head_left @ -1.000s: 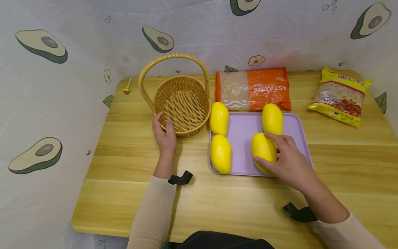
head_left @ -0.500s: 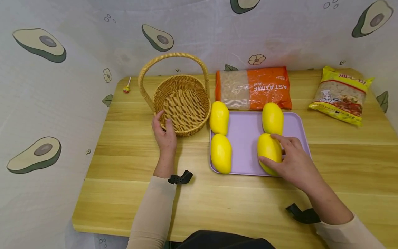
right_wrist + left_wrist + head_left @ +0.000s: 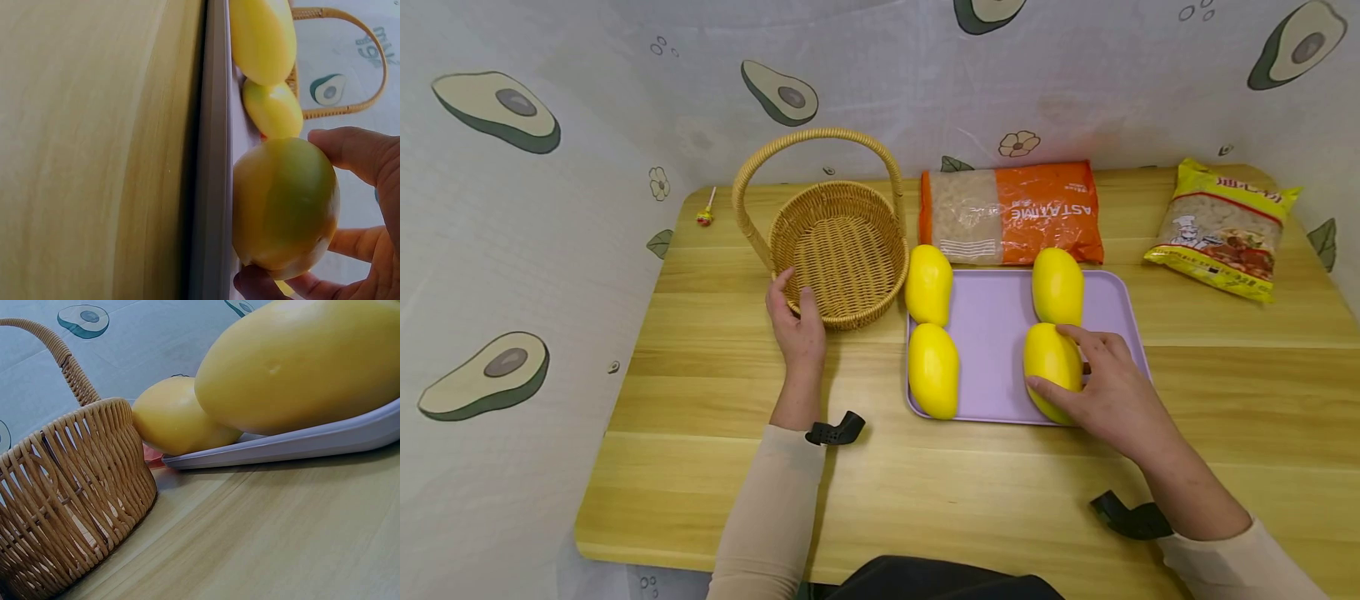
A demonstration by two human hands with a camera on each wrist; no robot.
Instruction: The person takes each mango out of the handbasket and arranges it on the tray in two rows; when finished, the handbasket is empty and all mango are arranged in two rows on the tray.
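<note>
In the head view my right hand (image 3: 1108, 392) holds a yellow mango (image 3: 1047, 367) at the front right of a lilac tray (image 3: 992, 350). The right wrist view shows thumb and fingers on opposite sides of this mango (image 3: 287, 206), which sits low against the tray. Another mango (image 3: 1057, 283) lies just behind it. Two more, a rear mango (image 3: 928, 285) and a front mango (image 3: 933, 371), line the tray's left side. My left hand (image 3: 801, 333) grips the front-left rim of a round wicker basket (image 3: 868, 312); nothing lies inside. The left wrist view hides that hand.
Behind the tray lies an orange-and-clear bag (image 3: 1011, 214). A yellow food bag (image 3: 1221, 233) is at the back right, and a lollipop (image 3: 705, 215) at the back left. The basket's tall handle (image 3: 820, 135) arches upward. A patterned cloth encloses the wooden table (image 3: 925, 500).
My right hand has shifted the front-right mango slightly to the right, lining it up with the one behind. My left hand and the basket have stayed in place.
</note>
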